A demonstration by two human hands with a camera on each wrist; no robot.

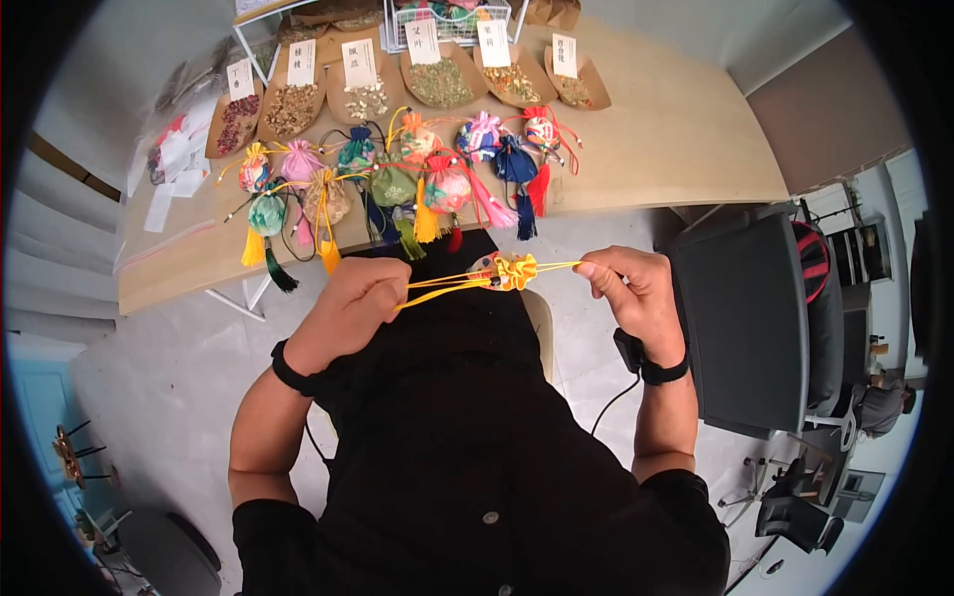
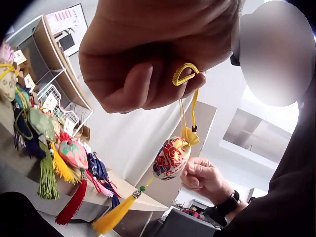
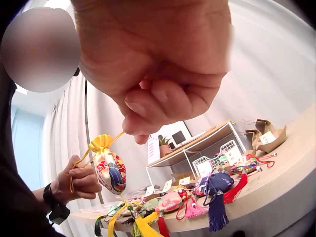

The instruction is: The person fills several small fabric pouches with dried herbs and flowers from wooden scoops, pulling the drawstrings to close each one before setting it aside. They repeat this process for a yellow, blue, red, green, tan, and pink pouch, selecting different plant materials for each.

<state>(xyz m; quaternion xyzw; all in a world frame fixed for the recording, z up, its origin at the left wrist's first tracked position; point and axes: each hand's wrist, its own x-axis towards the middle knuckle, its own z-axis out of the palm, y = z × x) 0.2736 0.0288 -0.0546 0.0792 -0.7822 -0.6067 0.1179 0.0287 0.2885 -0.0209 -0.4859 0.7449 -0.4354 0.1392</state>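
A small drawstring sachet (image 1: 515, 271) with a gathered yellow neck hangs in the air between my hands, in front of the table edge. Its body (image 2: 170, 159) is patterned in red, white and blue, and a yellow tassel (image 2: 116, 215) dangles below a green bead. My left hand (image 1: 350, 308) grips the yellow cords (image 1: 437, 291) on one side, a loop of them poking out between the curled fingers. On the other side, my right hand (image 1: 639, 296) pinches a yellow cord between thumb and finger. Both cords run nearly straight from the neck, and a dark bead sits on the left ones.
On the table (image 1: 676, 149) lie several finished-looking sachets with tassels, including a green pouch (image 1: 393, 185) and a navy pouch (image 1: 514, 161). Behind them stand paper trays of dried herbs (image 1: 440, 83) with label cards. A dark grey chair (image 1: 745, 318) is to the right.
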